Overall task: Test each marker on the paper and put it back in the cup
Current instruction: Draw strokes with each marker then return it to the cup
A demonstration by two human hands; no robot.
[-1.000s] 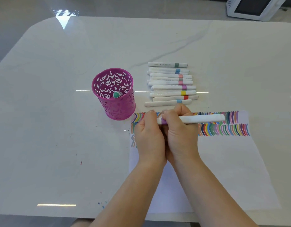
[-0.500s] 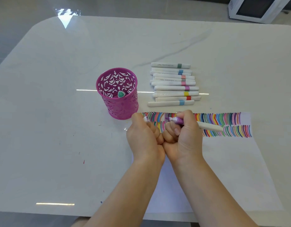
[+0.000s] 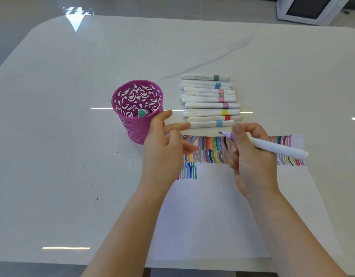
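My right hand grips an uncapped white marker above the paper. Its purple tip points left, over the rows of coloured strokes along the paper's far edge. My left hand hovers beside the pink perforated cup, fingers loosely spread; no cap shows in it. One marker with a green end stands inside the cup. Several capped white markers lie side by side on the table behind the paper.
The white glossy table runs wide to the left and far side. A white box-like appliance sits on the floor past the far right corner. The table's near edge lies just under the paper's bottom edge.
The hands, pressed together around the marker before, have separated. The purple tip is now bare. My left hand has moved left toward the cup and opened its fingers.
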